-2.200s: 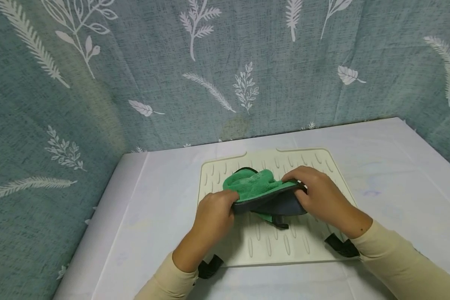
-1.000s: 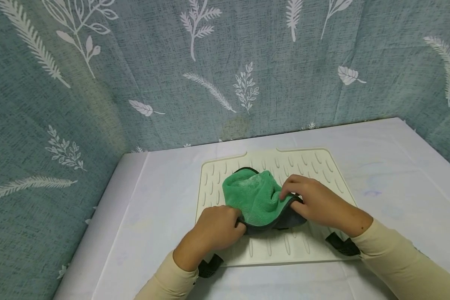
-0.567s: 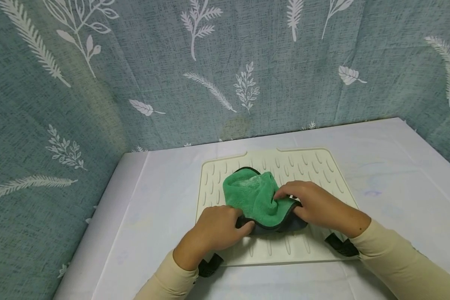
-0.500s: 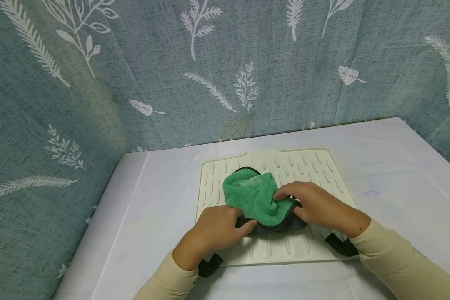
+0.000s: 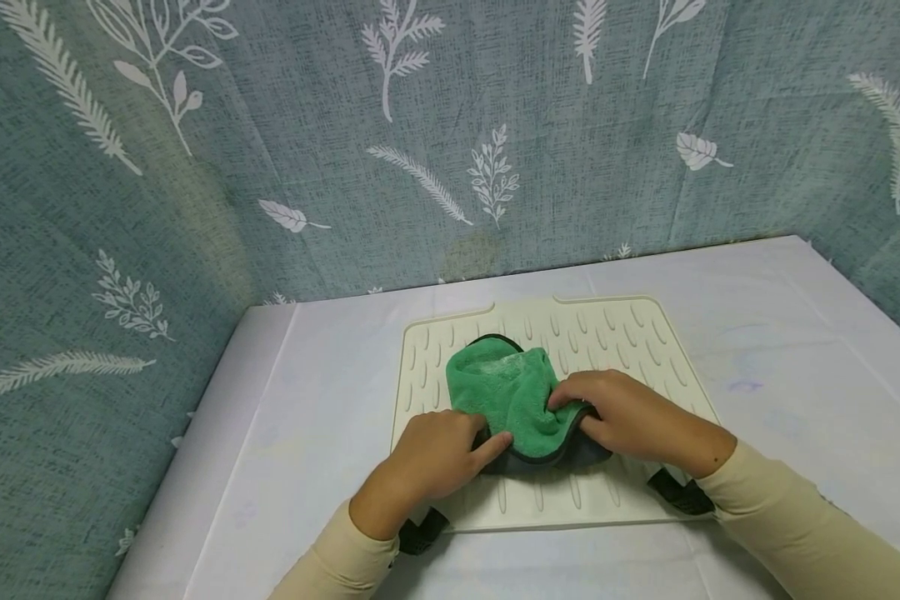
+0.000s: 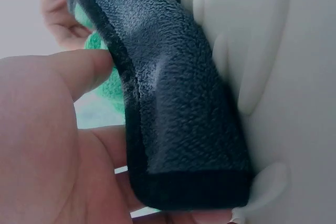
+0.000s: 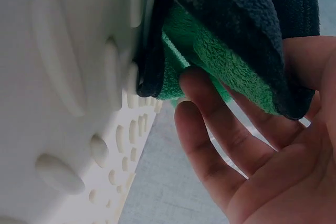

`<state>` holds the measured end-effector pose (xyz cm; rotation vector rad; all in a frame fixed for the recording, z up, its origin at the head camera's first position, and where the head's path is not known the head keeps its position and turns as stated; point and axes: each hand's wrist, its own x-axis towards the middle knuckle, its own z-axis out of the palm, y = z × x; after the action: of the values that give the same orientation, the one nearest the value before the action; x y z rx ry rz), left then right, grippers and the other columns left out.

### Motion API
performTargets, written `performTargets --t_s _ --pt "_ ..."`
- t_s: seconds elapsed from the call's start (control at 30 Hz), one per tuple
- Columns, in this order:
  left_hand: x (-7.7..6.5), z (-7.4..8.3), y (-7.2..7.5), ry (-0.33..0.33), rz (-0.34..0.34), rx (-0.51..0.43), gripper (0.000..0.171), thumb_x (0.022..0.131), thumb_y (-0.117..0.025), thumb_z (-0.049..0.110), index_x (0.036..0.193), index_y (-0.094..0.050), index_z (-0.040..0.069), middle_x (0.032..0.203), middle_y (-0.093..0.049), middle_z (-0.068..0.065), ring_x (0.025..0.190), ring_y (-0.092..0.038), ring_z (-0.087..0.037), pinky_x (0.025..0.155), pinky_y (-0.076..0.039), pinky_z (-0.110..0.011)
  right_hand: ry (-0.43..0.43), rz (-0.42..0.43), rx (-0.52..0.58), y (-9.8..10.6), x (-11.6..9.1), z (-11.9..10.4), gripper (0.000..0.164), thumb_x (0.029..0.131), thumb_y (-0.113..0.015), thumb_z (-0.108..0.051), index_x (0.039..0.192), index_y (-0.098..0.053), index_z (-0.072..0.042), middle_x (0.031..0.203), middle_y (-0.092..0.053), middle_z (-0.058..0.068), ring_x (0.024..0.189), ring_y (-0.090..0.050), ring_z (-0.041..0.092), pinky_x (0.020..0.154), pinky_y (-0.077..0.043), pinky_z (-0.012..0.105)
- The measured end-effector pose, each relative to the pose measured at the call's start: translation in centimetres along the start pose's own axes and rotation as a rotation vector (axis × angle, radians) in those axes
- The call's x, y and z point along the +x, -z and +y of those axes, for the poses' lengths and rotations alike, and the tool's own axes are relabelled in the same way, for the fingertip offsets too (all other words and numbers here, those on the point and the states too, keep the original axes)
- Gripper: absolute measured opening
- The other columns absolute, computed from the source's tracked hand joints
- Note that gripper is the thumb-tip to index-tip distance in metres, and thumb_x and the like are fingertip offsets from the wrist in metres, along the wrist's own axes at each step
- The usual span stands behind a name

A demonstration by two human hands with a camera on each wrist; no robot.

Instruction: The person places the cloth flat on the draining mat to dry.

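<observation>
A microfibre cloth (image 5: 495,383), green on one face and dark grey on the other with black edging, lies bunched on a cream ridged mat (image 5: 435,350). At its front left edge my left hand (image 5: 438,454) holds it, thumb over the edging and fingers behind. The left wrist view shows the grey face (image 6: 168,82) folded down in front, its bound corner by the fingers. My right hand (image 5: 630,417) pinches the right part of the edge. In the right wrist view, two fingers of that hand (image 7: 247,150) reach out beside the green fold (image 7: 231,61).
The mat rests on a table with a white cover (image 5: 315,400). A blue-green patterned curtain (image 5: 420,167) stands behind and to the sides. Black wrist camera mounts (image 5: 422,531) sit at both wrists, over the mat's front edge.
The cloth's raised front edge has come down toward me, showing more green. My left hand shifted nearer and its thumb stretched right along the edge. My right hand moved slightly lower.
</observation>
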<state>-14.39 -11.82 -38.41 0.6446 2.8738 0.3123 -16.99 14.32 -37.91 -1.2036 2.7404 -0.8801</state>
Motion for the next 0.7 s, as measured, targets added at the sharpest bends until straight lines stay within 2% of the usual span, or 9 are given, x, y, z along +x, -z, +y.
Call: performTargets --t_s 0.1,0.33,0.53,0.7 --pt "0.0 0.1 -0.5 -0.024 0.035 0.013 0.046 0.101 -0.050 0.051 0.065 -0.051 0.022 0.055 -0.042 0.008 0.050 -0.042 -0.007 0.047 -0.034 -0.026 -0.004 -0.001 0.002 -0.2 0.0 -0.1 0.032 0.088 -0.059 0.009 0.108 -0.072 -0.012 0.108 -0.071 -0.002 0.104 -0.068 0.018 0.088 -0.055 0.041" --pt "0.3 0.7 -1.5 -0.109 0.138 0.113 0.042 0.100 -0.057 0.044 0.066 -0.053 0.020 0.054 -0.042 0.009 0.049 -0.045 -0.007 0.048 -0.034 -0.026 -0.030 -0.018 -0.019 -1.1 -0.1 -0.2 0.032 0.089 -0.057 0.007 0.107 -0.070 -0.015 0.106 -0.068 -0.004 0.100 -0.065 0.013 0.084 -0.054 0.036" --pt "0.2 0.6 -1.4 -0.106 0.118 0.083 0.042 0.101 -0.056 0.044 0.066 -0.050 0.020 0.054 -0.039 0.009 0.048 -0.040 -0.005 0.048 -0.032 -0.025 -0.032 -0.013 -0.008 -1.5 -0.2 -0.3 0.033 0.088 -0.055 0.007 0.108 -0.070 -0.016 0.107 -0.066 -0.005 0.100 -0.064 0.013 0.083 -0.054 0.036" --pt "-0.1 0.3 -1.1 -0.098 0.097 0.055 0.042 0.097 -0.060 0.047 0.066 -0.050 0.021 0.055 -0.041 0.011 0.049 -0.040 -0.005 0.048 -0.032 -0.024 -0.058 -0.067 0.033 -1.3 0.1 -0.3 0.035 0.084 -0.063 0.009 0.108 -0.069 -0.016 0.108 -0.066 -0.004 0.102 -0.064 0.015 0.085 -0.054 0.037"
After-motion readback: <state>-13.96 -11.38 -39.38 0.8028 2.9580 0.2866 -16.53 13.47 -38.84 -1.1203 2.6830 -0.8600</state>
